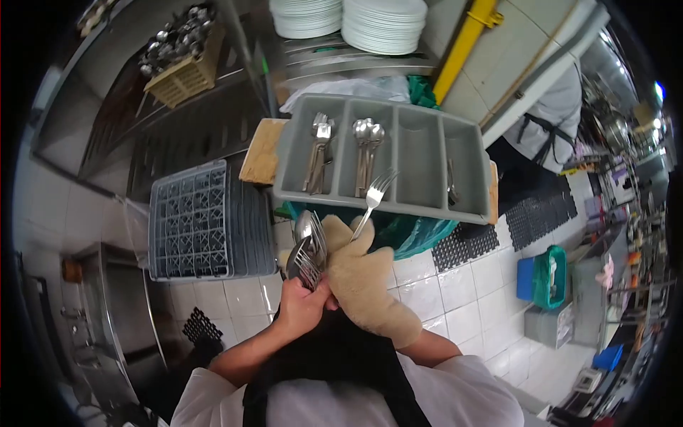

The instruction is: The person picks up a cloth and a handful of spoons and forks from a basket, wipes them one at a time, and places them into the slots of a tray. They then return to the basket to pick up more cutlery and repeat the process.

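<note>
My left hand (307, 307) is closed around a bunch of spoons and forks (308, 249), heads pointing up. A beige fuzzy mitt or cloth (377, 288) covers my right hand (366, 281). Its covered thumb and fingers pinch a single fork (373, 201) by the handle, tines up, over the front edge of a grey cutlery tray (420, 201). Forks (318, 153) lie in the tray's leftmost compartment and spoons (367, 146) in the second. A little dark-looking cutlery (452, 181) lies in the rightmost one. The fingers inside the mitt are hidden.
Stacked grey dish racks (188, 224) stand left of the tray. A beige basket of cutlery (181, 75) and white plate stacks (384, 25) sit on metal surfaces behind. A green bag (413, 238) hangs beneath the tray. Another person (548, 121) stands at the right.
</note>
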Demonstrator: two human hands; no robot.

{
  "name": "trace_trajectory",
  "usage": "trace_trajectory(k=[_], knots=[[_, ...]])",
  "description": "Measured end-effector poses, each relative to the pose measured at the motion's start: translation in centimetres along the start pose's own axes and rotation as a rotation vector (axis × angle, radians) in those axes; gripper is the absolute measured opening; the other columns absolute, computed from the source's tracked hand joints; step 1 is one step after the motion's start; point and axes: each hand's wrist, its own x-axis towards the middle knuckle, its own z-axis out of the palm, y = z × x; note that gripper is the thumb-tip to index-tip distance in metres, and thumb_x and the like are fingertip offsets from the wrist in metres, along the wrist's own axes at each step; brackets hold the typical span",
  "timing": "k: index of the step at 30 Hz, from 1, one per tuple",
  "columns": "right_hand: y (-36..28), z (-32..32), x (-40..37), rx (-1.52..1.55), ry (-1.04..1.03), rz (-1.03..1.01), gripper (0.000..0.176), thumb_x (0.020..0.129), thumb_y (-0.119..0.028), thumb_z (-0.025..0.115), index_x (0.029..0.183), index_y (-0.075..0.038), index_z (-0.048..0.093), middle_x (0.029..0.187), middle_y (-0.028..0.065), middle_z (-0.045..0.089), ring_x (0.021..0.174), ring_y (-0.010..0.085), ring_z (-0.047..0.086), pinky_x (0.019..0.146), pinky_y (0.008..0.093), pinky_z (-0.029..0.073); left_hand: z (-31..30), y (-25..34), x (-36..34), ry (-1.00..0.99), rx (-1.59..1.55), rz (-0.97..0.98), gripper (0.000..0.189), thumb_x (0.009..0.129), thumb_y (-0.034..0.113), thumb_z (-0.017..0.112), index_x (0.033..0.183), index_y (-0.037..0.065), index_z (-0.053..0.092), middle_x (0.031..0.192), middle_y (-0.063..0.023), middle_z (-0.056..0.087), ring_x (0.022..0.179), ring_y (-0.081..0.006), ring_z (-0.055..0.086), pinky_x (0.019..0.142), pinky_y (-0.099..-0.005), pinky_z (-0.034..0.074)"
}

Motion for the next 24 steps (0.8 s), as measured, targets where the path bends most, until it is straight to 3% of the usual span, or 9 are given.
trace_trajectory(k=[1, 5, 10, 14, 18, 19, 24], knots=[[-0.6, 0.8, 0.8, 0.097, 0.114, -0.031, 0.019, 0.080, -0.018, 0.065, 0.088, -0.010, 0.051, 0.073, 0.0012, 0.046, 0.058, 0.0185, 0.055, 0.035, 0.0352, 0.038, -0.4, -0.2, 0.0, 0.001, -0.007, 0.003, 0.023, 0.100, 0.020, 0.061, 0.092, -0.002, 0.065, 0.067, -0.0038, 0.064, 0.056, -0.0104, 0.061, 0.052, -0.0265, 0.049], [0.0, 0.6, 1.4, 0.271, 0.011, -0.227, 0.016, 0.078, -0.019, 0.065, 0.084, -0.008, 0.056, 0.075, 0.0033, 0.050, 0.056, 0.0208, 0.056, 0.038, 0.0359, 0.042, -2.1, 0.1, -0.2, 0.057, -0.056, -0.052, 0.019, 0.101, 0.016, 0.057, 0.098, -0.002, 0.062, 0.078, -0.0074, 0.068, 0.051, -0.0114, 0.057, 0.047, -0.0249, 0.046], [1.5, 1.2, 3.3, 0.374, -0.135, -0.240, 0.012, 0.074, -0.013, 0.068, 0.077, -0.008, 0.058, 0.073, 0.0061, 0.056, 0.067, 0.0283, 0.059, 0.051, 0.0392, 0.046, -5.9, 0.1, 0.0, 0.078, -0.215, -0.054, 0.028, 0.101, 0.025, 0.058, 0.115, 0.001, 0.065, 0.079, -0.0081, 0.068, 0.048, -0.0084, 0.052, 0.045, -0.0223, 0.042], [1.6, 1.3, 5.3, 0.462, -0.265, -0.209, 0.010, 0.070, -0.009, 0.070, 0.072, -0.008, 0.060, 0.073, 0.0084, 0.060, 0.076, 0.0344, 0.062, 0.062, 0.0417, 0.049, -7.5, -0.2, -0.1, -0.057, -0.378, -0.080, 0.032, 0.099, 0.019, 0.056, 0.123, -0.001, 0.063, 0.081, -0.0089, 0.067, 0.052, -0.0115, 0.054, 0.054, -0.0244, 0.044], [-1.0, -0.9, 8.0, 0.741, -0.094, -0.248, 0.027, 0.064, -0.014, 0.077, 0.078, 0.000, 0.058, 0.082, 0.0149, 0.058, 0.076, 0.0350, 0.060, 0.063, 0.0429, 0.046, -7.8, 0.4, 0.6, -0.115, -0.431, -0.079, 0.034, 0.099, 0.020, 0.055, 0.124, -0.001, 0.062, 0.075, -0.0063, 0.063, 0.052, -0.0114, 0.053, 0.054, -0.0246, 0.043], [-1.5, -0.8, 7.8, 0.734, -0.105, -0.246, 0.027, 0.064, -0.014, 0.077, 0.078, 0.000, 0.058, 0.082, 0.0149, 0.058, 0.076, 0.0350, 0.060, 0.063, 0.0429, 0.046, -7.6, 0.4, 0.9, -0.117, -0.442, -0.085, 0.034, 0.099, 0.020, 0.055, 0.124, -0.001, 0.062, 0.075, -0.0063, 0.063, 0.052, -0.0114, 0.053, 0.054, -0.0246, 0.043], [-2.9, -0.4, 6.0, 0.039, -0.041, -0.399, 0.043, 0.048, -0.027, 0.080, 0.075, -0.002, 0.057, 0.076, 0.0113, 0.049, 0.066, 0.0270, 0.055, 0.043, 0.0406, 0.037, -6.8, 0.9, 2.1, -0.169, -0.196, -0.174, 0.022, 0.100, 0.022, 0.058, 0.107, 0.001, 0.060, 0.071, -0.0026, 0.059, 0.050, -0.0100, 0.052, 0.048, -0.0231, 0.042]])
